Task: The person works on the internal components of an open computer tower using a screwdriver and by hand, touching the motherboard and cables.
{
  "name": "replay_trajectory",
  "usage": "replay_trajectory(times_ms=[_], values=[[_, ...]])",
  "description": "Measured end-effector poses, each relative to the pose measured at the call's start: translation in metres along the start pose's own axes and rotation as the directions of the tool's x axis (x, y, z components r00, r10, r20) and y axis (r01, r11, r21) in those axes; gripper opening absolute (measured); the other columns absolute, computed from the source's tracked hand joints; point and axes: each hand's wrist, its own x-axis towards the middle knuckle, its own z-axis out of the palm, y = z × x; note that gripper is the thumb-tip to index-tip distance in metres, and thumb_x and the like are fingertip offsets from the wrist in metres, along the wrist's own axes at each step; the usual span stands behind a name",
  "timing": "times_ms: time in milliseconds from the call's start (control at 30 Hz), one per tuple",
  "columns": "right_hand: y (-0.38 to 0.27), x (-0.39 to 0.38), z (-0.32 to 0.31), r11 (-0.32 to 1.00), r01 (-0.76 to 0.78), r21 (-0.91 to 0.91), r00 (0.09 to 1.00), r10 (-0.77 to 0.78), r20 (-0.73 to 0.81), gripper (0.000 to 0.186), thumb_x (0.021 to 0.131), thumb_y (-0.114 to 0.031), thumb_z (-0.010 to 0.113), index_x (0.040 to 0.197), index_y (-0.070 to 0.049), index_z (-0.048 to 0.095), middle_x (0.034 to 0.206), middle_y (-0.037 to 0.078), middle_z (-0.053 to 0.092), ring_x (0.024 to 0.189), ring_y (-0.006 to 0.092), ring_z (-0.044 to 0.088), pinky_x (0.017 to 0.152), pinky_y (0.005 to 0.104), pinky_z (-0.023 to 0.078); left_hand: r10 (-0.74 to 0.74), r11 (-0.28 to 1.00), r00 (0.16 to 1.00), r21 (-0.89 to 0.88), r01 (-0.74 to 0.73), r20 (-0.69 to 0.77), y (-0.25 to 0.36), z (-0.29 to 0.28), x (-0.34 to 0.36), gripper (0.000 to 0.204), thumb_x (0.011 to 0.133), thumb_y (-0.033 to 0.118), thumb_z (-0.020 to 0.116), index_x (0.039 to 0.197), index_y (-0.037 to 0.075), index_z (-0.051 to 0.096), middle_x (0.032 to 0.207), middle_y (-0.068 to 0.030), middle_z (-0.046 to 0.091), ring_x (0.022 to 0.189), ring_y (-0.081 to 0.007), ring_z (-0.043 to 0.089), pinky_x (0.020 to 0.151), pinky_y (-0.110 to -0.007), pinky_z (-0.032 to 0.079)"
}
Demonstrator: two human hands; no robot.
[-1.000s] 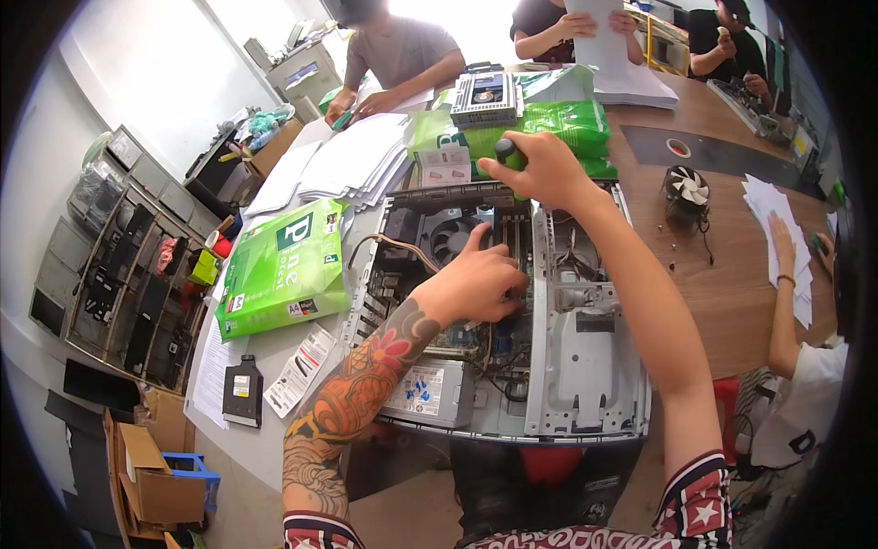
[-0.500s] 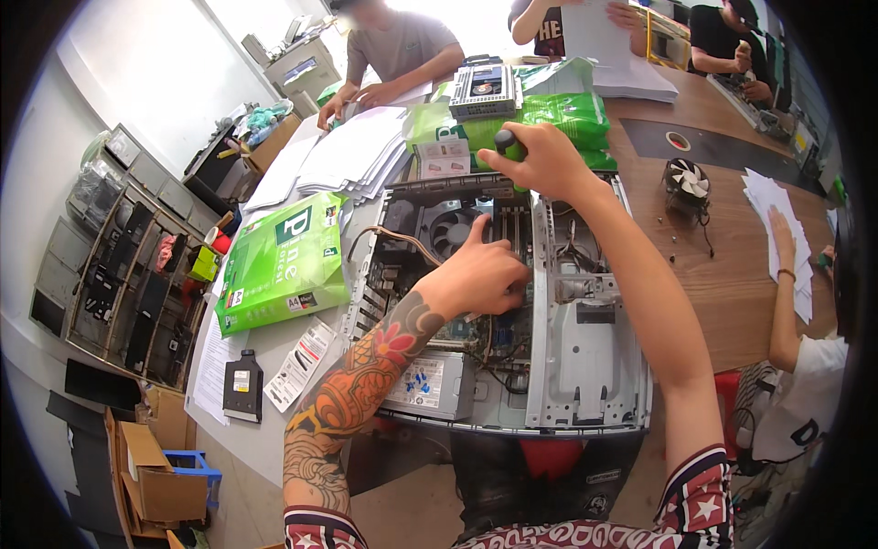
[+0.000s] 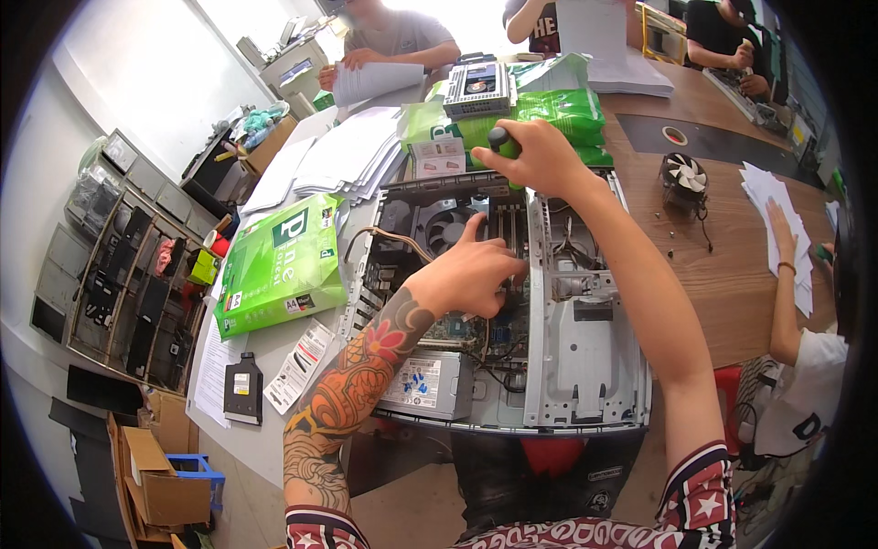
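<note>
A desktop computer case (image 3: pixel 585 366) lies opened in front of me, its circuit board, cables and power supply (image 3: pixel 430 382) exposed. My right hand (image 3: pixel 540 156) is closed round the black and green handle of a screwdriver (image 3: pixel 499 138), held upright over the far edge of the case. The screwdriver's tip cannot be made out. Inside the case, my left hand (image 3: pixel 471 274) rests above the circuit board, one finger stretched toward the cooling fan (image 3: pixel 448 229) and the others apart and bent downward. Those lower fingertips are partly hidden.
A green paper pack (image 3: pixel 279 265) and a black drive-like part (image 3: pixel 242 389) lie left of the case. Behind it, a metal drive unit (image 3: pixel 478 90) sits on green packs. A loose cooler fan (image 3: pixel 684 178), screws and a tape roll (image 3: pixel 674 135) lie rightward. Other people work around the table.
My left hand has shifted slightly left and its lower fingers have changed their bend. The right hand stays nearly in place with the screwdriver. Across the table, a person has lifted some sheets.
</note>
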Motion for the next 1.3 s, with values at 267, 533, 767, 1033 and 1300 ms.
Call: replay_trajectory(times_ms=[267, 533, 767, 1033, 1300], values=[[-0.001, 0.002, 0.003, 1.000, 0.010, -0.022, 1.000, -0.010, 0.003, 0.042, 0.089, -0.039, 0.073, 0.079, 0.001, 0.065, 0.055, 0.013, 0.060, 0.053, 0.0269, 0.063, 0.057, 0.0371, 0.048, 0.000, 1.000, 1.000, -0.016, 0.000, -0.007, -0.002, 0.000, -0.003, 0.028, 0.069, 0.013, 0.069, 0.096, 0.006, 0.068, 0.093, -0.0056, 0.068, 0.106, -0.0239, 0.062, 0.118, -0.067, 0.014], [0.001, 0.000, 0.000, 1.000, 0.000, -0.007, 1.000, 0.000, 0.001, 0.042, 0.089, -0.039, 0.072, 0.080, 0.001, 0.065, 0.055, 0.013, 0.060, 0.053, 0.0270, 0.062, 0.057, 0.0373, 0.048, -0.022, 0.999, 0.999, -0.026, 0.023, 0.035, 0.000, -0.002, 0.002, 0.021, 0.070, 0.010, 0.066, 0.091, 0.007, 0.065, 0.090, -0.0047, 0.067, 0.104, -0.0241, 0.064, 0.118, -0.067, 0.015], [-0.004, 0.003, -0.005, 0.996, -0.087, -0.008, 0.993, 0.087, 0.082, 0.047, 0.087, -0.044, 0.071, 0.092, 0.003, 0.068, 0.060, 0.015, 0.064, 0.060, 0.0306, 0.067, 0.065, 0.0396, 0.052, -0.026, 0.999, 0.998, -0.020, 0.027, 0.052, -0.001, -0.002, 0.000, 0.020, 0.071, 0.010, 0.065, 0.091, 0.008, 0.066, 0.094, -0.0050, 0.067, 0.106, -0.0236, 0.064, 0.118, -0.067, 0.014], [-0.005, 0.004, -0.006, 0.992, -0.112, -0.050, 0.983, 0.118, 0.143, 0.053, 0.087, -0.047, 0.070, 0.100, 0.004, 0.071, 0.065, 0.017, 0.068, 0.066, 0.0334, 0.071, 0.070, 0.0411, 0.056, -0.031, 0.999, 0.997, 0.014, 0.030, 0.070, 0.001, -0.003, 0.000, 0.020, 0.073, 0.010, 0.066, 0.094, 0.008, 0.066, 0.097, -0.0051, 0.067, 0.109, -0.0236, 0.063, 0.118, -0.068, 0.014], [0.001, 0.000, -0.004, 0.999, -0.040, 0.008, 0.999, 0.040, 0.014, 0.042, 0.087, -0.039, 0.074, 0.078, 0.000, 0.064, 0.057, 0.014, 0.058, 0.055, 0.0309, 0.058, 0.059, 0.0392, 0.046, 0.001, 1.000, 0.999, 0.009, -0.001, 0.034, 0.002, -0.005, 0.000, 0.023, 0.070, 0.007, 0.065, 0.093, 0.008, 0.064, 0.095, -0.0054, 0.066, 0.107, -0.0248, 0.063, 0.118, -0.068, 0.016]])
